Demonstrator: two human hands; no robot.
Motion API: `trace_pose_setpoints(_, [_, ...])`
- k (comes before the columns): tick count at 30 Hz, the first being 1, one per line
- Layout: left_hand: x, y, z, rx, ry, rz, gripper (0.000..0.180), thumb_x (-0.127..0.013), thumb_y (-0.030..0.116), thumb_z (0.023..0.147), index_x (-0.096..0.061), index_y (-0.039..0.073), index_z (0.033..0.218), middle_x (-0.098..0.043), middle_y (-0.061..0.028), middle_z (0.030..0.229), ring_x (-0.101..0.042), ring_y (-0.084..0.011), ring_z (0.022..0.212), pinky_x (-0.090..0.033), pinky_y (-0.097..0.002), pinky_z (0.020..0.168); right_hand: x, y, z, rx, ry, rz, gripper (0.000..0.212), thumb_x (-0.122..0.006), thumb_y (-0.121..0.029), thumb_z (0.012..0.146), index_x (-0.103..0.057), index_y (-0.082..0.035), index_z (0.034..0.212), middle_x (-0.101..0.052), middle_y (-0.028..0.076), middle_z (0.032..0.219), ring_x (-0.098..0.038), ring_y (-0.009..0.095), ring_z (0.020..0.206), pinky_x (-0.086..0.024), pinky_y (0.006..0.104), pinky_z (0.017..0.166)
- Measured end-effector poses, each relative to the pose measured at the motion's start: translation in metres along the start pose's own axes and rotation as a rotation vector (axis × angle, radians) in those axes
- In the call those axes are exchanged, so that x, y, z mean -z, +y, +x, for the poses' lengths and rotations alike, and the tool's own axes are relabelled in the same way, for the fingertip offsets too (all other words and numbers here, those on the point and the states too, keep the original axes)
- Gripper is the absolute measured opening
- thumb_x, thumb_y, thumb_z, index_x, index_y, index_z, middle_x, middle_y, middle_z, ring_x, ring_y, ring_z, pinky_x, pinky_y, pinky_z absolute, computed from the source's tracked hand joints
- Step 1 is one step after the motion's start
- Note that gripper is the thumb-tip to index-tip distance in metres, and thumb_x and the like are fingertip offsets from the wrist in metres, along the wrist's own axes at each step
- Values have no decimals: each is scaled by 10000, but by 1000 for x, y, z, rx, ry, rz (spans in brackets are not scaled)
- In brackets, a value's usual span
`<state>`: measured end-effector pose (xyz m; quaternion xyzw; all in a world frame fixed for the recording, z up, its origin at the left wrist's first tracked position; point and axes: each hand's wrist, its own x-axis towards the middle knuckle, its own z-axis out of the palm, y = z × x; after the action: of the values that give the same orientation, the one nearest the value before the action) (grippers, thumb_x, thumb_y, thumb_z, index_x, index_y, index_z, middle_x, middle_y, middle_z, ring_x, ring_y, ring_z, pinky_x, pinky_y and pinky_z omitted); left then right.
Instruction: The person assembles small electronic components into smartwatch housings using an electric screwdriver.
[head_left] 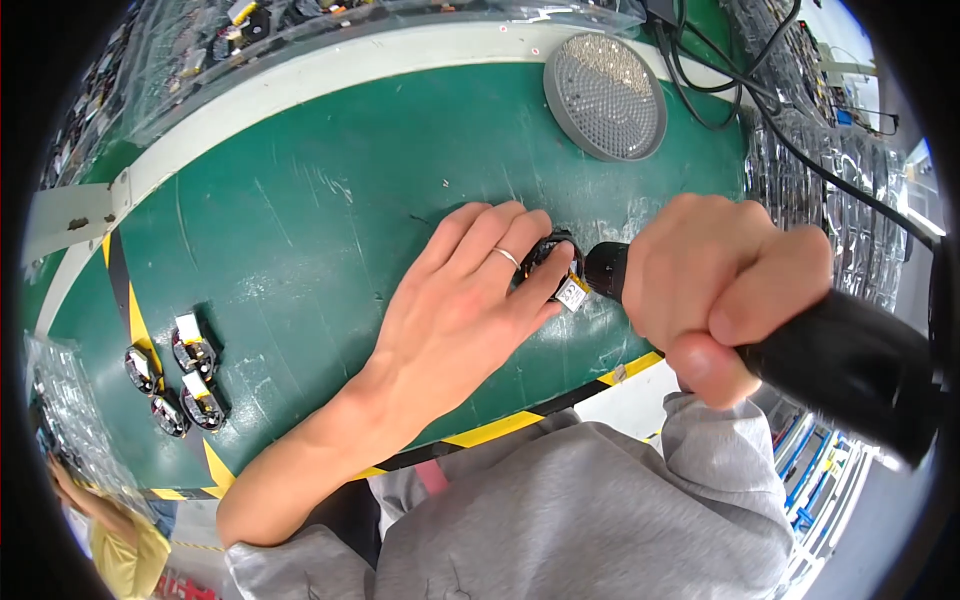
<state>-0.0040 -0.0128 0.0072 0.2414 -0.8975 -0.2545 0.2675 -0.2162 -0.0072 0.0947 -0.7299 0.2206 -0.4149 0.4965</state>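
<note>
My left hand (465, 280), with a ring on one finger, rests on the green tabletop. Its thumb and fingers grip a small round black electronic unit (571, 292) that carries a white label; the fingers cover much of it. Wrapped around a black electric screwdriver (850, 365) is my right hand (725, 285). The screwdriver lies nearly level in the picture, its nose pointing left at the unit. Its tip is hard to make out, so I cannot tell whether it touches.
Several similar round units (200, 400) lie at the table's left side. At the far right stands a round grey dimpled tray (610, 110) with small metal pieces. A black cable (820, 165) hangs at right. Clear plastic trays (270, 45) line the back. Another person (125, 545) is at lower left.
</note>
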Motion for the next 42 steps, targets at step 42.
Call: trace_pose_setpoints(42, [23,-11,7,533,260,-314,254,-743,36,860,-610,36,1076,-573,-83,1108,-551,-233,615,-482,-392,591,-23,36,17,241,792,229,346,-636,-134,966,-483,-86,1272,-441,-8,704,-447,127,559,-434,351,625])
